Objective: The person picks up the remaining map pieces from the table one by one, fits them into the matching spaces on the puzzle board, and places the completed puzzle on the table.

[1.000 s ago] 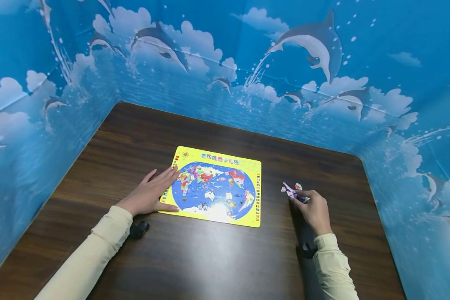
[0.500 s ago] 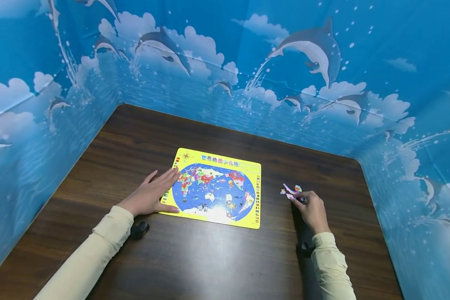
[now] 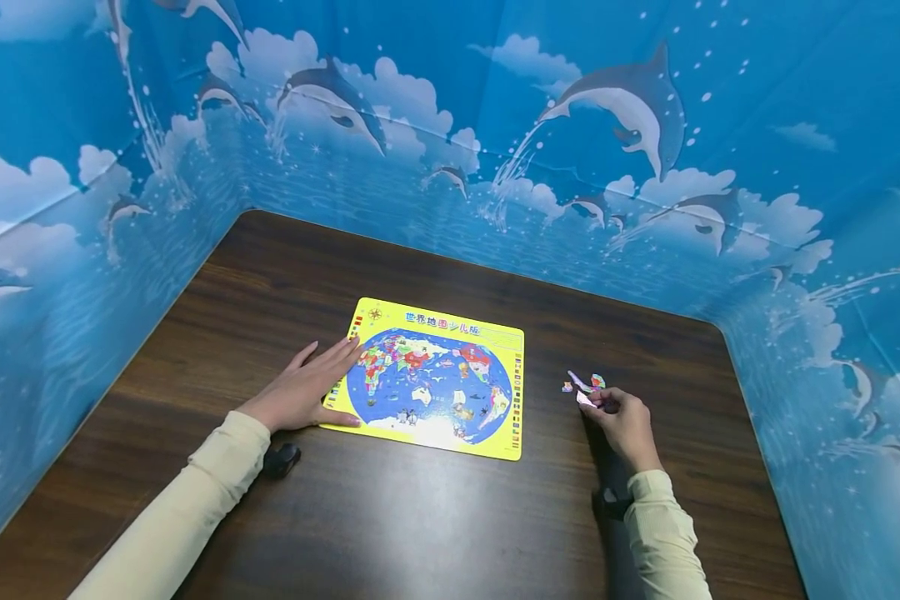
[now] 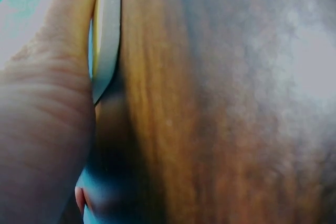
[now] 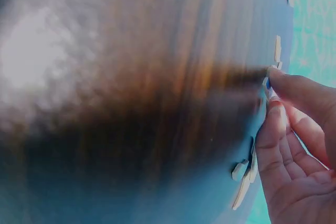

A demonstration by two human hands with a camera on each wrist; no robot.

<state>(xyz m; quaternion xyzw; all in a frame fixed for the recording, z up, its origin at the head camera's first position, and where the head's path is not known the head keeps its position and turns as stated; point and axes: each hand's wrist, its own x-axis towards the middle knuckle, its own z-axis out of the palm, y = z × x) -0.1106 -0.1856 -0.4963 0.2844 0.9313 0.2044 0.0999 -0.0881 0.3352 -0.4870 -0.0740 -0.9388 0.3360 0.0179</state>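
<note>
A yellow-bordered world map puzzle board [image 3: 506,333] lies on the table in the head view. My left hand [image 3: 300,393] rests with extended fingers on its left edge, thumb near the lower left corner. In the left wrist view, the heel of that hand [image 4: 47,124] sits beside the board's pale edge [image 4: 109,30]. To the right of the board, my right hand [image 3: 628,423] pinches a small whitish puzzle piece [image 3: 587,400] between thumb and fingers. Several loose colourful puzzle pieces [image 3: 597,381] lie close to its fingertips; the hand partly hides some.
The dark wooden table [image 3: 405,533] surrounds the board. A blue dolphin-printed curtain [image 3: 450,208] stands along the table's back and sides. Black wrist devices sit under the left wrist [image 3: 281,460] and the right wrist [image 3: 613,500].
My right fingers have shifted slightly, and the pinched piece now shows a larger pale face. My left hand stays on the board. The head view has tilted a little.
</note>
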